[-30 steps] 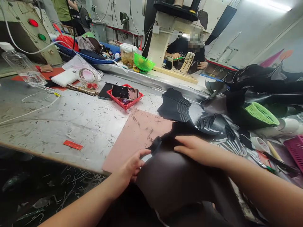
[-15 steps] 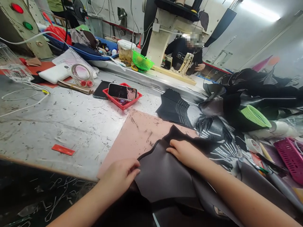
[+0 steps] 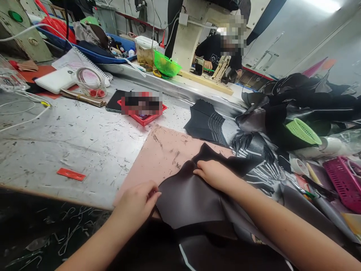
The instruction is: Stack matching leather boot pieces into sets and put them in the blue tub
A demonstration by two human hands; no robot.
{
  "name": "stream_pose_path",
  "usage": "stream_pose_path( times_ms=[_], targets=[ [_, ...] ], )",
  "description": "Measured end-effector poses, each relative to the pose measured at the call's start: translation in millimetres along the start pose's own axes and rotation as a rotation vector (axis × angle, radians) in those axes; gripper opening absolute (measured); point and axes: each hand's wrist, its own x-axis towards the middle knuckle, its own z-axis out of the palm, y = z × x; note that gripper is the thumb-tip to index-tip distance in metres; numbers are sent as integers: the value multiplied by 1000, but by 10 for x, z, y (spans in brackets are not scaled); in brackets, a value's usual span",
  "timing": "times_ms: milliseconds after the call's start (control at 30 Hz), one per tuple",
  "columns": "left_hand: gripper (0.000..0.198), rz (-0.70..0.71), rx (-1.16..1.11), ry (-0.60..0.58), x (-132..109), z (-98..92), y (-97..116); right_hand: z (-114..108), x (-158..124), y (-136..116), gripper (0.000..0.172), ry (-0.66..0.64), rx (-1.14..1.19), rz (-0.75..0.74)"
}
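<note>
A dark brown leather-like piece (image 3: 188, 199) with a black edge lies partly on a pink mat (image 3: 158, 150) and hangs over the table's near edge. At its left corner is my left hand (image 3: 141, 199), thumb and fingers pinched together on the edge. My right hand (image 3: 211, 173) grips the upper edge, fingers curled on the material; the fingertips are partly hidden. Below, more dark material with a white stripe (image 3: 186, 258) hangs in shadow. Beyond the mat lies a black cut piece (image 3: 204, 122) with curved lines.
A red tray (image 3: 145, 119) stands behind the mat, a red strip (image 3: 71, 174) to the left. Dark pieces, a green basket (image 3: 304, 131) and a magenta basket (image 3: 342, 184) crowd the right. Behind are a green bowl (image 3: 167, 64) and a person (image 3: 208, 49) at a machine.
The view has shifted slightly. The piece's left edge has been drawn a little, with its black rim less visible there. Both hands keep their hold. The person behind has moved a hand.
</note>
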Motion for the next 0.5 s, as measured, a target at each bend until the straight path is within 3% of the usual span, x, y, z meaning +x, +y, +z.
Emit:
stream_pose_path(
  times_ms=[200,500],
  targets=[
    [18,-145,58,-15,23,-9,66,21,-1,30,25,-10,-12,-6],
    [20,-113,63,-24,-17,-14,104,67,1,71,26,-10,-39,-26]
  ],
)
